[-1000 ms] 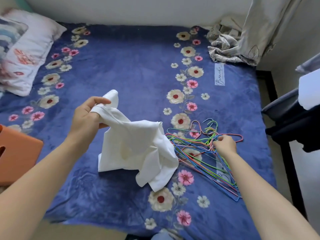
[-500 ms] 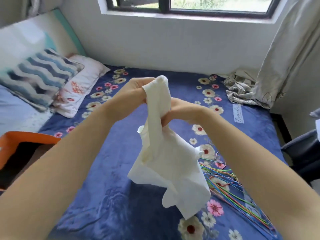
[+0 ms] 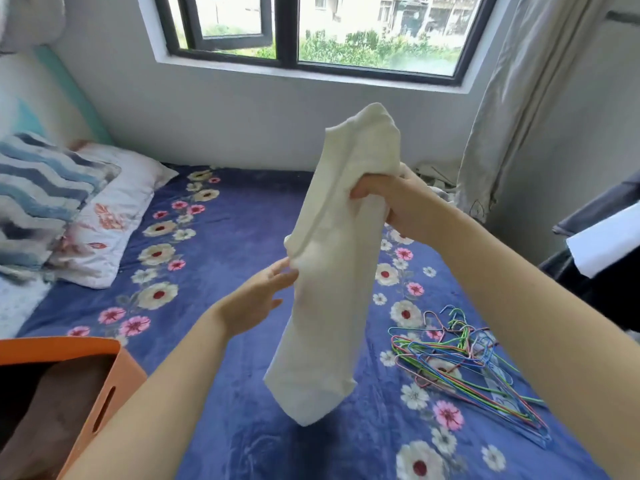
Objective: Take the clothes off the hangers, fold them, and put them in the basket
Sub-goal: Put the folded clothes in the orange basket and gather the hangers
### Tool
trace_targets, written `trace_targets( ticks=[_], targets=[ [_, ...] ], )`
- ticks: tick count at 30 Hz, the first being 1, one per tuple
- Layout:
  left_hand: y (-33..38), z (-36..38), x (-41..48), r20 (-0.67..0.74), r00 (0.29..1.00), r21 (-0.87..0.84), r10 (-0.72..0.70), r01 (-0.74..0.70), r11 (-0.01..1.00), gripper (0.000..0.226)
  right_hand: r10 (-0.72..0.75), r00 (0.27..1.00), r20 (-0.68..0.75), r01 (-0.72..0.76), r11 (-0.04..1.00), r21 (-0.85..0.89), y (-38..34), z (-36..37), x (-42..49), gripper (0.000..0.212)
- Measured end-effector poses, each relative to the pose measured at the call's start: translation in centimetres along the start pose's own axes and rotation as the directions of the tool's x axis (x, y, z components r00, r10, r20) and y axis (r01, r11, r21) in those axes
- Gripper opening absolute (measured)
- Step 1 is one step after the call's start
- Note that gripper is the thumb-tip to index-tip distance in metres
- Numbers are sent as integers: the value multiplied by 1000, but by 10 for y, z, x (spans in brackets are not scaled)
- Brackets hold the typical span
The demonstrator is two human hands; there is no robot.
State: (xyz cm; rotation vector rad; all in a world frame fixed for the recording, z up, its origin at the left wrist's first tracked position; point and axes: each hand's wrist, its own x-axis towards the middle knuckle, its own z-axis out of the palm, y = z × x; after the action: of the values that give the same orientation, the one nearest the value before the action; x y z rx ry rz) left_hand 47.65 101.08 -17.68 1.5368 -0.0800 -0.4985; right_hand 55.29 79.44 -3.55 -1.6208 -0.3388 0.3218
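White garment (image 3: 332, 271) is off the bed now, up in the air over the blanket (image 3: 242, 434), hanging as one long bunched column. 1 s ago it lay crumpled on the blanket w/ only the L hand on it. 0.5 s ago both hands had the top.

R hand (image 3: 394, 206) now carries it alone, fingers (image 3: 363, 190) wrapped tight round the cloth about a third down from the top; the top flops over above the fist. 1 s ago this hand was at the hangers.

L hand (image 3: 256, 299) has let go of the top and dropped to mid-height: fingers (image 3: 285, 268) nearly straight, tips touching the garment's left edge, holding nothing.

Hangers (image 3: 460, 351): empty pile on the blanket, right of the garment, not touching it. Basket (image 3: 69, 344), orange, bottom left, well apart from the garment, something brown inside.

Read: unhanging is done for this piece. Prob. shaking it out / hunting for an edge before folding. No fold made yet, not in basket. Next needs L hand to get a hem or side seam so it can be spread flat.
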Motion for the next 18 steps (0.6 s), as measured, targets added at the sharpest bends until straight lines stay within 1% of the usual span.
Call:
trace_targets(
  ticks=[2,4,6,7,9,11,14,16,17,18],
  targets=[
    [1,7,8,-14,1000,31,-23,23,999,51,4,999,32,-4,1000,25,-6,1,-2,16],
    [15,7,12,-33,999,-1,11,-11,1000,34,-10,998,69,9,1000,15,-13,7,-4,19],
    [30,4,10,-31,999,39,40,-39,998,17,-13,996,91,10,999,35,-21,7,-7,23],
    [36,1,9,-44,997,56,56,-54,997,17,-23,994,103,18,999,49,-25,4,-10,24],
    [43,-12,4,-74,993,87,92,-85,993,25,-32,995,93,23,995,94,-28,-8,-15,27],
    [51,-28,-7,-117,985,139,128,-111,984,26,-28,998,47,21,990,137,-27,-23,-22,30],
    [76,-52,-21,-183,965,215,189,-148,965,28,-2,1000,-18,4,988,156,-17,-54,-33,38],
    [99,-64,-30,-224,947,207,231,-185,961,32,26,999,-35,-21,989,147,-9,-79,-40,36],
    [112,-67,-36,-211,946,212,246,-201,956,39,45,999,-22,-42,992,115,-7,-90,-44,34],
    [123,-71,-39,-174,951,246,255,-209,947,51,64,998,-2,-63,996,69,-7,-101,-47,31]
  ],
)
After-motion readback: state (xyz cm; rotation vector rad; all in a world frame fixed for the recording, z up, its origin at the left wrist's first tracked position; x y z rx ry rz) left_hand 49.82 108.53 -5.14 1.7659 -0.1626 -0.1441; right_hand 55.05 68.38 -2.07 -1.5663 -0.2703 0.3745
